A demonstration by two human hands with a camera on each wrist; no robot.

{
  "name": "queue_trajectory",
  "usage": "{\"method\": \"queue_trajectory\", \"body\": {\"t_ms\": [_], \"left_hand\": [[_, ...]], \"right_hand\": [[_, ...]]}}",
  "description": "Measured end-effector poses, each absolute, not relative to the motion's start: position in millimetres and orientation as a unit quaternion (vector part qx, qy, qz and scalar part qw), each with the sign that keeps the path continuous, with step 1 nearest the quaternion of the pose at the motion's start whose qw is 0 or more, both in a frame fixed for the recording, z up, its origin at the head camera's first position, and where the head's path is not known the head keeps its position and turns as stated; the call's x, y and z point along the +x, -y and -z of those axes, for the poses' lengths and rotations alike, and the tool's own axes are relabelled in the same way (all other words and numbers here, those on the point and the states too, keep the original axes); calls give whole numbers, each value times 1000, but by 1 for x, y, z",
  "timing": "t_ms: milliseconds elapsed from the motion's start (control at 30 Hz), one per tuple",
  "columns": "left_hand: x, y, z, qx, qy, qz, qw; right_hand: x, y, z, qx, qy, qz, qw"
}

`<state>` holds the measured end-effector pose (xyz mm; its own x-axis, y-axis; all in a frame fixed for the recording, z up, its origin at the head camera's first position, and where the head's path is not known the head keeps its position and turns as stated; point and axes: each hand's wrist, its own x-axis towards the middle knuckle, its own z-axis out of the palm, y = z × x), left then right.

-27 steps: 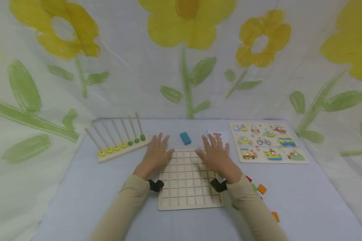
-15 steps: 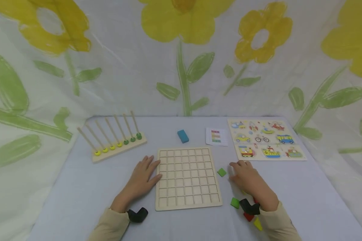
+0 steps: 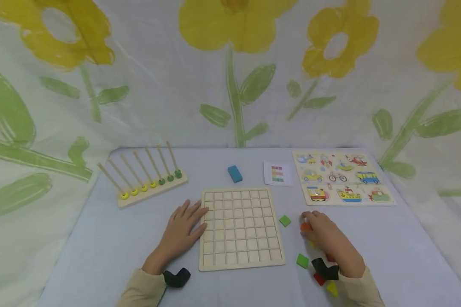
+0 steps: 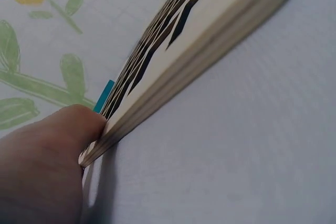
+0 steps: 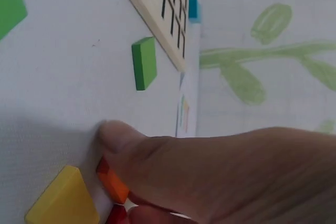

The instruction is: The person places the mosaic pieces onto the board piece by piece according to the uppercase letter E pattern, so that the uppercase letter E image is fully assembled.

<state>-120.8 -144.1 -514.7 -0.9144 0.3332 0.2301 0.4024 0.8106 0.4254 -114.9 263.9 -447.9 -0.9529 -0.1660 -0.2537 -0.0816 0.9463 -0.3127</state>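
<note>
A light wooden grid board [image 3: 240,230] lies flat in the middle of the table. My left hand [image 3: 180,232] rests at its left edge, fingers spread and fairly straight; in the left wrist view the thumb [image 4: 73,124] touches the board's rim. To the right of the board, my right hand [image 3: 326,232] pinches an orange tile [image 3: 305,226] between thumb and fingers. The right wrist view shows that orange tile [image 5: 113,182] partly covered by the thumb, with a yellow tile [image 5: 65,200] close by and a red tile [image 5: 117,214] just behind it.
Green tiles [image 3: 285,220] lie between board and right hand, with red and yellow [image 3: 332,288] ones by the right wrist. Behind stand a peg rack with beads [image 3: 153,191], a blue block [image 3: 235,174], a pattern card [image 3: 278,174] and a vehicle puzzle [image 3: 345,178].
Both hands have come back from the board's far corners. The left now rests at the board's left edge; the right has moved right to the tiles and taken hold of an orange one.
</note>
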Motion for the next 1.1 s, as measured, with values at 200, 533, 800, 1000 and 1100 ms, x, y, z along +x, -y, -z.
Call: {"method": "queue_trajectory", "body": {"t_ms": [200, 533, 800, 1000, 1100], "left_hand": [[-120, 145, 514, -202, 946, 240, 85], [-121, 147, 515, -209, 941, 251, 90], [-120, 147, 515, -209, 945, 233, 98], [-119, 147, 515, -204, 946, 229, 103], [-119, 146, 515, -202, 945, 234, 103]], "right_hand": [[-113, -263, 448, -98, -979, 138, 114], [-140, -210, 435, -192, -960, 194, 60], [-167, -138, 439, -300, -928, 219, 30], [-187, -109, 449, -333, -922, 195, 22], [-193, -104, 454, -342, -921, 187, 24]]}}
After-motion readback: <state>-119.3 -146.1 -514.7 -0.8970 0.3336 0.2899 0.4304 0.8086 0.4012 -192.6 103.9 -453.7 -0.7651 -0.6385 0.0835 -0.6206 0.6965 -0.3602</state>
